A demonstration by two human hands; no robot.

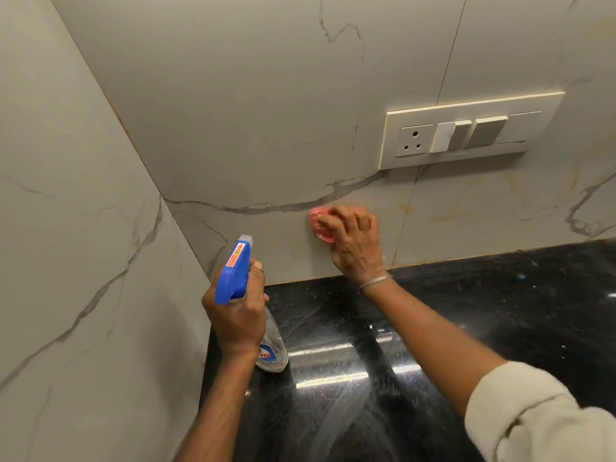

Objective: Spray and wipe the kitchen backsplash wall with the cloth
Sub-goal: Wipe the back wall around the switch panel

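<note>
My right hand presses a bunched pink cloth flat against the marble-look backsplash wall, low down, just above the counter. Most of the cloth is hidden under my fingers. My left hand grips a clear spray bottle by its neck, held above the counter near the corner. Its blue trigger head points up toward the wall.
A glossy black stone counter runs below the wall. A white switch plate with a socket and switches sits on the wall, up and right of the cloth. A side wall closes the corner on the left.
</note>
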